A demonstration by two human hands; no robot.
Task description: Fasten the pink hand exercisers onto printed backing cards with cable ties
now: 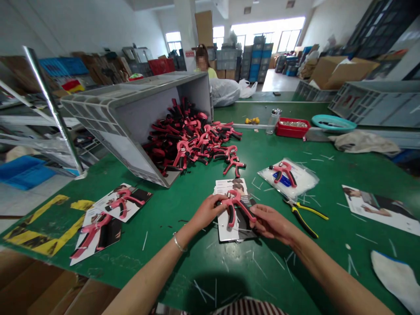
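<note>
A pink-and-black hand grip strengthener [233,204] lies over a printed backing card [226,232] in front of me. My left hand [207,211] is closed, its thumb and fingertips at the strengthener's spring end and the card's left side. My right hand [269,221] pinches around the tip of the right handle beside the card's edge. A thin white strip crosses the card below the handles. Under and behind the top card, more cards show their upper edges. Beyond them lies a loose pink strengthener [234,164].
A tipped grey crate [131,144] spills a heap of strengtheners [193,140]. Carded strengtheners [123,201] lie left. To the right are yellow-handled pliers [303,216], a plastic bag [302,175] with a strengthener on it, a printed card [377,208] and scattered white strips. A person [205,63] is behind.
</note>
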